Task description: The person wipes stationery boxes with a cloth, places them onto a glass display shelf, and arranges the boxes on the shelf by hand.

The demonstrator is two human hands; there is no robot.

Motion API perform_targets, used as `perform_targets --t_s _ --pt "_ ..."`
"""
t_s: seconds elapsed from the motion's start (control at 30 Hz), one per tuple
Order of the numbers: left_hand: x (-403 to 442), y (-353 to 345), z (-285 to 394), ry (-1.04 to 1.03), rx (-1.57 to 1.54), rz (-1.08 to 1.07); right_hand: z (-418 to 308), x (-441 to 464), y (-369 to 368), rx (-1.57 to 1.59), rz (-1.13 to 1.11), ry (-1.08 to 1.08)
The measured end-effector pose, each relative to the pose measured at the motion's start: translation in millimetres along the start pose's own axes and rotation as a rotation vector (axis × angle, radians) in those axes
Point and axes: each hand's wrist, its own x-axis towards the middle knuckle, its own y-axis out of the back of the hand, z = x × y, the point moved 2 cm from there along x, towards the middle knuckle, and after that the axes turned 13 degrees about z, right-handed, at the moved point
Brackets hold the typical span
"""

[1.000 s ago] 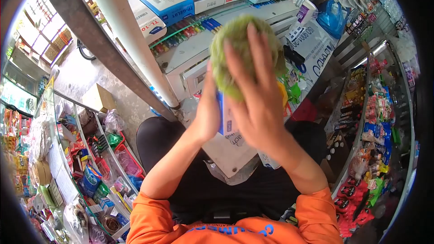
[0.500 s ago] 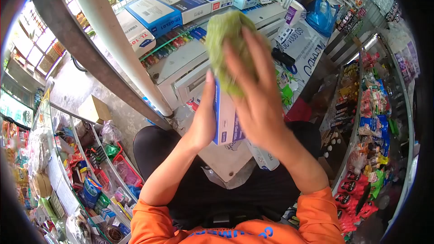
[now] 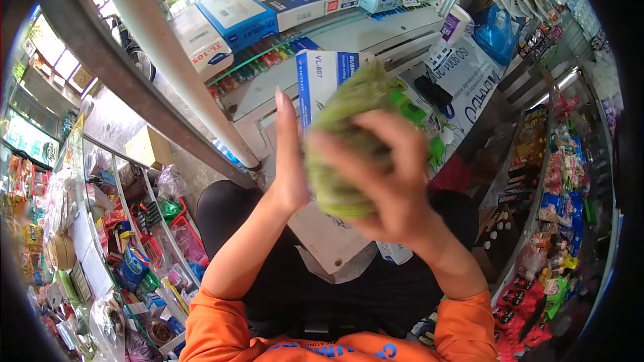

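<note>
My right hand [image 3: 396,181] is closed on a crumpled green cloth [image 3: 349,154], pressed over the lower part of a white and blue pen box [image 3: 329,84] marked VL-807. Motion blurs the cloth and fingers. Along the box's left side is my left hand [image 3: 292,161], holding it with one digit stretched upward; its other fingers are hidden. The box is tilted above a white surface [image 3: 322,231] between my knees, and its lower end is covered by the cloth. Another white box [image 3: 394,253] lies partly under my right forearm.
Several boxes, including a blue one [image 3: 238,17], line the glass counter ahead, above rows of pens [image 3: 268,60]. A white post [image 3: 181,74] and a grey bar [image 3: 134,80] slant at the left. Snack-packed shelves stand at the right [image 3: 560,174] and left [image 3: 134,255].
My right hand and the cloth have moved down from the box's upper end to its lower part, uncovering the printed top. My left hand has shifted slightly left.
</note>
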Motion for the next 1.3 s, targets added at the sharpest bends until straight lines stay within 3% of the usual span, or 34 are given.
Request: perform_targets --t_s 0.03,0.07,0.13,0.2,0.27,0.33,0.4,0.53,0.57,0.67,0.8,0.97,1.07,1.1,1.13,1.2,1.27,1.3 --pt "11.8 20.4 -15.1 0.081 -0.507 -0.413 -6.8 -7.9 -11.7 -0.119 -0.026 -0.006" --pt "8.0 13.4 -12.8 0.088 -0.501 -0.412 -2.6 -10.7 -13.3 -0.118 -0.02 -0.013" --pt "-2.6 0.4 -7.0 -0.117 0.308 -0.071 7.4 -9.6 -14.7 -0.161 0.038 0.024" --pt "-3.9 0.8 -18.8 -0.217 0.449 -0.101 11.8 -2.2 -3.3 -0.133 0.058 -0.084" --pt "-4.2 -3.4 -30.4 -0.062 0.586 -0.131 28.7 0.2 9.4 -0.137 0.202 -0.189" --pt "1.4 -11.8 -27.6 0.206 0.452 -0.086 56.7 2.7 19.7 0.208 0.454 -0.278" --pt "11.9 -7.5 -22.5 0.298 0.418 -0.135 64.3 5.7 37.6 0.236 0.6 -0.399" --pt "22.8 -5.1 -20.0 0.335 0.328 -0.002 70.2 -15.1 54.2 0.148 0.577 -0.461" --pt "24.9 -0.6 -24.4 0.34 0.257 0.061 65.4 -13.7 57.1 0.081 0.565 -0.385" --pt "22.8 5.8 -20.5 0.476 0.269 -0.075 62.5 -16.6 60.5 0.162 0.566 -0.363" --pt "21.6 5.2 -26.2 0.462 0.258 -0.024 51.6 -2.2 46.7 0.292 0.615 -0.441" --pt "23.5 4.9 -30.1 0.406 0.186 -0.033 51.6 -7.4 29.7 0.359 0.367 -0.387" --pt "17.0 11.3 -34.9 0.351 0.039 -0.042 52.6 -10.2 19.4 0.231 0.545 -0.461" --pt "15.1 16.7 -38.4 0.228 -0.043 -0.102 51.8 -10.1 21.1 0.283 0.546 -0.472" --pt "9.9 18.8 -42.3 0.03 0.093 0.042 51.4 -11.2 21.9 0.257 0.583 -0.487" --pt "6.5 52.8 -63.4 -0.044 -0.119 -0.063 50.7 -9.9 20.8 0.296 0.51 -0.43" --pt "9.9 50.6 -65.1 -0.089 -0.528 -0.339 49.5 -9.7 24.0 0.458 0.387 -0.355" --pt "9.8 32.4 -55.4 -0.113 -0.479 -0.409 42.0 -8.2 23.1 0.367 0.292 -0.162"
